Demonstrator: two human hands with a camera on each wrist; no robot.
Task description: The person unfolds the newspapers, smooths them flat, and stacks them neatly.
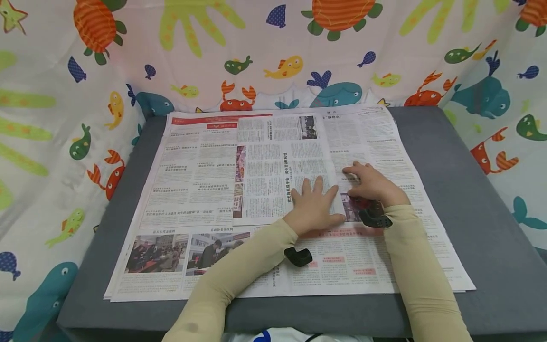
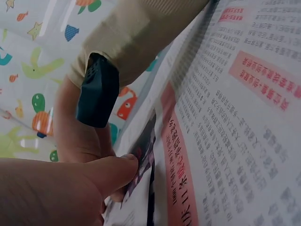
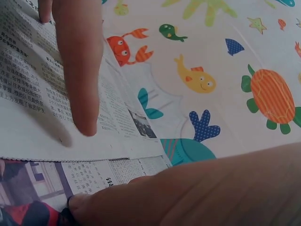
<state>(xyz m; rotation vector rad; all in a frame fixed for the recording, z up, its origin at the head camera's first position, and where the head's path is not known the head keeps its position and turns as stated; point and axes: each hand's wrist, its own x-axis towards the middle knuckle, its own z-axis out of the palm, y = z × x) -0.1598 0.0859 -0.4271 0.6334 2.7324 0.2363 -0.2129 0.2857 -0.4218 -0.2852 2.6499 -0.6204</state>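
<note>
My left hand [image 1: 314, 206] lies with fingers spread on a smaller folded newspaper [image 1: 265, 175], near its lower right corner. To its right, my right hand [image 1: 376, 183] rests at the edge between that paper and the large newspaper sheet [image 1: 333, 280] beneath. The index finger [image 3: 82, 94] of the right hand points down over printed paper, its thumb [image 3: 89, 205] apart from it beside a coloured photo. In the left wrist view the left thumb [image 2: 113, 172] reaches over the paper close to the right hand, whose fingertips are partly hidden there.
The large newspaper is spread over a grey table [image 1: 461, 199], with layered edges at its front. Around the table hangs a white curtain [image 1: 273, 42] printed with sea animals. Each sleeved wrist wears a black device [image 1: 298, 257].
</note>
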